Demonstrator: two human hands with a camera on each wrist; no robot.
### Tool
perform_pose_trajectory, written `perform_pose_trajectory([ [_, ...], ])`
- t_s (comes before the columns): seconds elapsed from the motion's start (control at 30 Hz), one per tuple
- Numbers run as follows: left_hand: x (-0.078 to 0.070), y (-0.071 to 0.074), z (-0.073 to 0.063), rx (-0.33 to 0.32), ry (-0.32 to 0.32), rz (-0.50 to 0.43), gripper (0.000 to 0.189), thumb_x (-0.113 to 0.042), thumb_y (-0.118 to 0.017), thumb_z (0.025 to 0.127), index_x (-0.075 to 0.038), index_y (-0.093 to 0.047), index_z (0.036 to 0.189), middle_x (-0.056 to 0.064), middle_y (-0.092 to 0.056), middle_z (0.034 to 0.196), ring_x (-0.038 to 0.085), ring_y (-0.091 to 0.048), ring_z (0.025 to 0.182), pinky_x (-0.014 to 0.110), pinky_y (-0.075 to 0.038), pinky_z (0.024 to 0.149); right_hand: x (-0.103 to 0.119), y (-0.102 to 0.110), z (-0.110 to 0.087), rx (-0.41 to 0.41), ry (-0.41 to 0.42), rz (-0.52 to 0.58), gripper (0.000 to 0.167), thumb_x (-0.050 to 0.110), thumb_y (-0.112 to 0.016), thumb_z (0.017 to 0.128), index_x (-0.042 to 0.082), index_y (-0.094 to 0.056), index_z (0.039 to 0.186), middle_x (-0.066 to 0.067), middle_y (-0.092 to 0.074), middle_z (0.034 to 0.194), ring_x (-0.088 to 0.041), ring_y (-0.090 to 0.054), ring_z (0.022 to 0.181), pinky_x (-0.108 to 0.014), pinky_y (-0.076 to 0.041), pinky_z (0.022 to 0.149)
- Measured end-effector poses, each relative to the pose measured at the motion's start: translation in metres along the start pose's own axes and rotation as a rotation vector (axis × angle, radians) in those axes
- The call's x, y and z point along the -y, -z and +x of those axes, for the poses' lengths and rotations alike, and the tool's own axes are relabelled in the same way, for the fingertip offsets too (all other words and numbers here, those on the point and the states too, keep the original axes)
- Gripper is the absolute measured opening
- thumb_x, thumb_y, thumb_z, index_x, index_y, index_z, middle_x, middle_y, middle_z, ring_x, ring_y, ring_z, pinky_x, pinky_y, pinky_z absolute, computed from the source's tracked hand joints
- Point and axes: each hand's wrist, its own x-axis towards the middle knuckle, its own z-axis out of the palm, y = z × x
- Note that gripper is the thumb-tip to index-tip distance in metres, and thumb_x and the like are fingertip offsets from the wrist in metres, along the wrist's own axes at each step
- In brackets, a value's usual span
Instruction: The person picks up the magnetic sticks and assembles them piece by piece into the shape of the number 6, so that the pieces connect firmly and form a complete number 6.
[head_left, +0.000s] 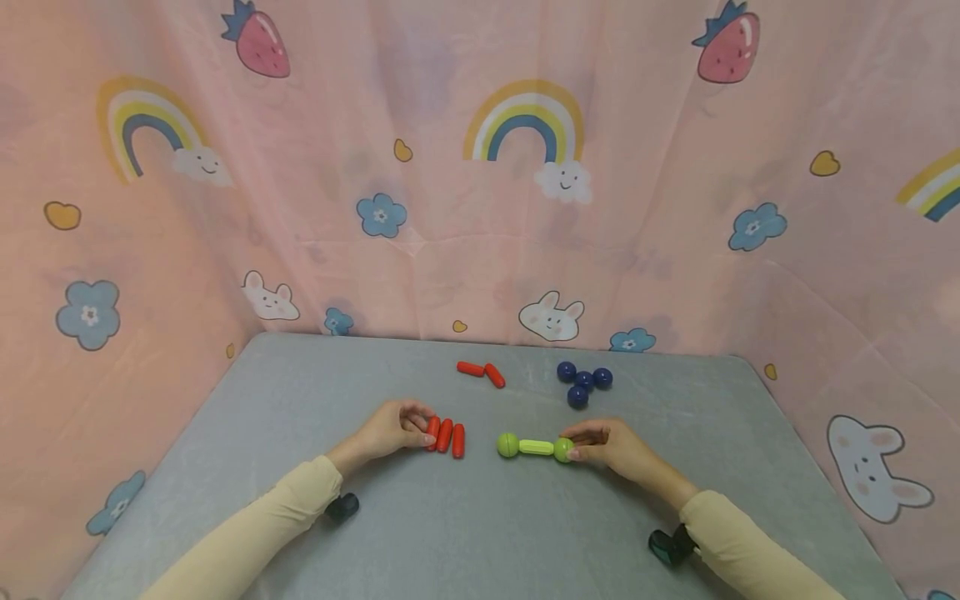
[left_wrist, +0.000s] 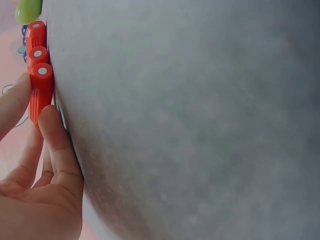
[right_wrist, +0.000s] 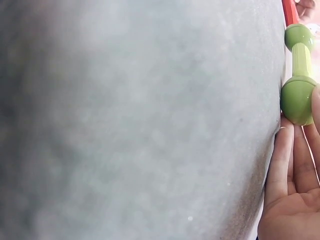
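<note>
In the head view my left hand (head_left: pixel 392 427) pinches the leftmost red magnetic rod (head_left: pixel 432 430) of a row of three lying side by side on the table. Pale round discs show on the ends of these red rods (left_wrist: pixel 38 52) in the left wrist view. To the right lies a dumbbell shape: a lime-yellow rod (head_left: pixel 536 447) between two green balls (head_left: pixel 507 445). The right hand (head_left: pixel 613 447) holds its right-hand ball (right_wrist: pixel 298 99) between thumb and fingers.
Two more red rods (head_left: pixel 470 368) lie end to end at an angle farther back. Right of them sits a cluster of several dark blue balls (head_left: pixel 584 382). A pink patterned curtain (head_left: pixel 450 283) borders the grey table (head_left: pixel 450 533) at the back and sides.
</note>
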Motion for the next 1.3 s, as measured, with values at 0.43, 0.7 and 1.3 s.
perform_pose_trajectory([
  [0.43, -0.0033, 0.0004, -0.0029, 0.023, 0.006, -0.081, 0.042, -0.004, -0.077, 0.083, 0.005, -0.056, 0.119, 0.021, -0.067, 0.102, 0.014, -0.068, 0.08, 0.031, -0.058, 0.07, 0.0031, 0.0001, -0.001, 0.0, -0.013, 0.015, 0.043, 0.028, -0.077, 0.086, 0.007, -0.068, 0.123, -0.014, -0.069, 0.123, -0.02, -0.066, 0.107, -0.018, -0.055, 0.081],
  [0.7, -0.0042, 0.0009, -0.0046, 0.02, 0.011, -0.087, 0.042, -0.003, -0.075, 0.083, 0.005, -0.056, 0.12, 0.02, -0.067, 0.101, 0.014, -0.069, 0.079, 0.031, -0.058, 0.07, 0.0033, -0.0007, -0.0009, -0.001, -0.008, 0.003, 0.043, 0.028, -0.077, 0.086, 0.006, -0.069, 0.122, -0.015, -0.069, 0.123, -0.021, -0.067, 0.108, -0.017, -0.055, 0.082],
  [1.3, -0.0061, 0.0015, -0.0072, -0.026, -0.007, -0.063, 0.041, -0.002, -0.075, 0.082, 0.004, -0.056, 0.118, 0.023, -0.068, 0.1, 0.017, -0.07, 0.078, 0.035, -0.058, 0.065, 0.0036, -0.0002, -0.0004, -0.005, -0.012, 0.002, 0.042, 0.028, -0.076, 0.086, 0.006, -0.069, 0.122, -0.015, -0.069, 0.123, -0.02, -0.067, 0.108, -0.018, -0.055, 0.082],
])
